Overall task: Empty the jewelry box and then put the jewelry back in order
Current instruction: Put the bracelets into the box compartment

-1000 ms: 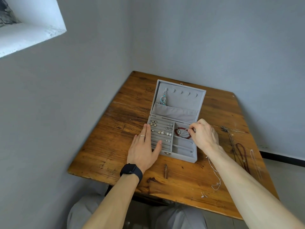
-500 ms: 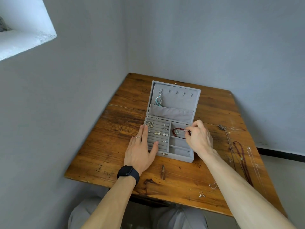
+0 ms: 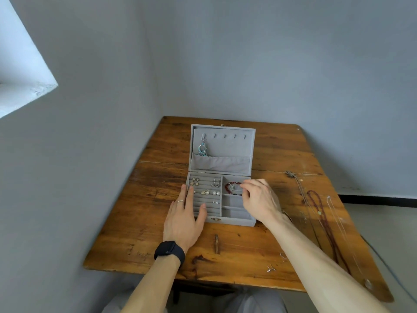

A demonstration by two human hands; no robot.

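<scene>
An open grey jewelry box (image 3: 234, 222) sits mid-table with its lid (image 3: 225, 141) upright. A turquoise piece (image 3: 202, 149) hangs from a lid hook. Several earrings (image 3: 205, 192) sit in the left slotted rows. A red bead bracelet (image 3: 227, 186) lies in the back right compartment. My left hand (image 3: 185, 220) rests flat on the box's front left corner. My right hand (image 3: 259, 202) hovers over the right compartments, fingertips curled on a thin silver chain (image 3: 233, 189) beside the bracelet; part of the chain is hidden under the wrist.
On the wooden table (image 3: 135, 233), right of the box, lie a dark red bead necklace (image 3: 320, 211), a fine silver necklace (image 3: 336, 213) and a pendant chain (image 3: 291, 174). Small studs (image 3: 270, 268) and a brown stick (image 3: 216, 243) lie near the front edge. Walls close in at the left and back.
The silver chain that trailed from my right hand down to the front of the table has been drawn up into the box. My left hand has stayed on the box.
</scene>
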